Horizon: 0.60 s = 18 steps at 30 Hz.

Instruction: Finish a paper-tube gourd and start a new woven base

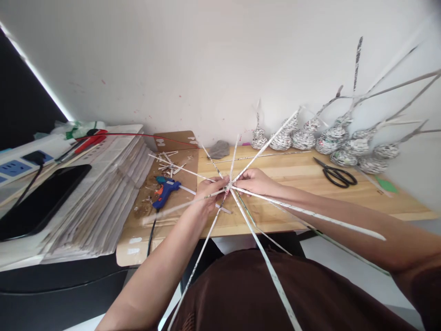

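Note:
Several rolled newspaper sticks [272,277] fan out like spokes from one crossing point, held above the front of the wooden table. My left hand [212,191] pinches the sticks close to their centre, thumb on top. From the other side, my right hand [255,182] has its fingers closed at the same hub. Long sticks reach toward the wall, over both forearms and down past my brown shirt. The fingers cover part of the crossing, so how the sticks join there is hard to make out.
A blue glue gun [166,192] lies on cardboard among paper scraps [170,164]. Stacked newspaper [113,197] carries a black phone [48,197] and a power strip [20,168]. Black scissors [336,174], a grey stone [219,150] and several woven paper gourds [280,140] occupy the table's back and right.

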{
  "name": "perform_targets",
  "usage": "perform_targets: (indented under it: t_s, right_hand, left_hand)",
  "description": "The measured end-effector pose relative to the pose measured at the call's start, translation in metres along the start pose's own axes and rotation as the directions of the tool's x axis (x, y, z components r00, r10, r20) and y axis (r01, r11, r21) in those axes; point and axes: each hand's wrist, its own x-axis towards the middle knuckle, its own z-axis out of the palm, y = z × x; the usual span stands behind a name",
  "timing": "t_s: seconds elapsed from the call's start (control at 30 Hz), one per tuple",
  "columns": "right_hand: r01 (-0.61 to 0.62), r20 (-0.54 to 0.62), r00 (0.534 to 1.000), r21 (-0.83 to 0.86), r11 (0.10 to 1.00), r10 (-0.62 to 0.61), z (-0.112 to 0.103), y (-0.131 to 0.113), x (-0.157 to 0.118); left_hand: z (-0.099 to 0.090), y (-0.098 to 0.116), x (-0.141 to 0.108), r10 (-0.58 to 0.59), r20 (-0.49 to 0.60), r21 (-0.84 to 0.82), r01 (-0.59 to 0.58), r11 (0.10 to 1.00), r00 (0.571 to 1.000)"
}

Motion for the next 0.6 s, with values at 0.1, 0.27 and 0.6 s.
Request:
perform_targets:
  t_s: [0.1,0.27,0.6]
  right_hand:
    - [-0.022,0.048,0.999,0.049,0.999,0.019,-0.005,-0.004,0.0]
    - [-0.026,-0.075,0.997,-0.004,1.0,0.026,-0.007,-0.016,0.006]
    - [-0.079,0.073,0.994,-0.001,0.997,0.078,-0.024,-0.02,0.016]
  left_hand:
    - [-0.001,0.005,-0.003,0.02,0.003,0.045,-0.02,0.999,1.0]
    - [0.006,0.01,0.005,0.064,-0.075,0.085,-0.058,0.995,0.995]
    - [0.013,0.015,0.013,-0.036,-0.082,0.126,0.046,0.991,0.996]
